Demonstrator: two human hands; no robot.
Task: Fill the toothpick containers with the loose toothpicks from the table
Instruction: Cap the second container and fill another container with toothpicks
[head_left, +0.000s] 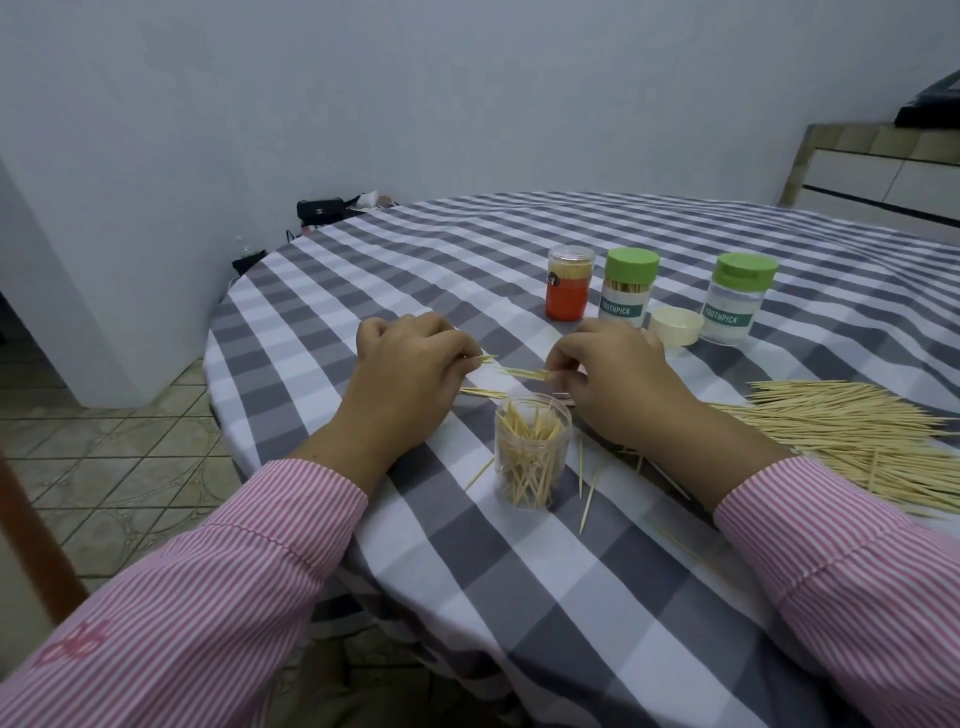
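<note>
The left hand (410, 358) and right hand (618, 379) are each pinching one end of a small bundle of toothpicks (519, 371), holding it just above the table beyond the open clear container (531, 452), which is standing partly filled between the wrists. The sticks are looking light, stiff and thin, apt to snap or slip apart, so pinching them mid-length as an aligned bunch seems wisest. The big loose toothpick pile (852, 436) is lying right of the right hand on the checked tablecloth (415, 260). Farther off, three capped containers (629, 286) are standing.
</note>
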